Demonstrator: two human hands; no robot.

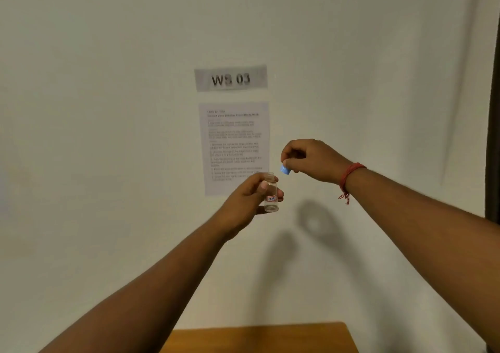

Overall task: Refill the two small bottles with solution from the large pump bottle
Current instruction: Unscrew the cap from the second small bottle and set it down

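Observation:
A small clear glass bottle with a red-edged label is held upright in front of the wall by my left hand. Its neck is uncapped and a little clear liquid sits at its bottom. My right hand, up and to the right of the bottle, pinches a small blue cap between its fingertips. The cap is apart from the bottle's mouth. The large pump bottle and the second small bottle are out of view.
A wooden table top shows at the bottom edge. On the white wall hang a "WS 03" sign and a printed instruction sheet. A dark vertical edge runs down the far right.

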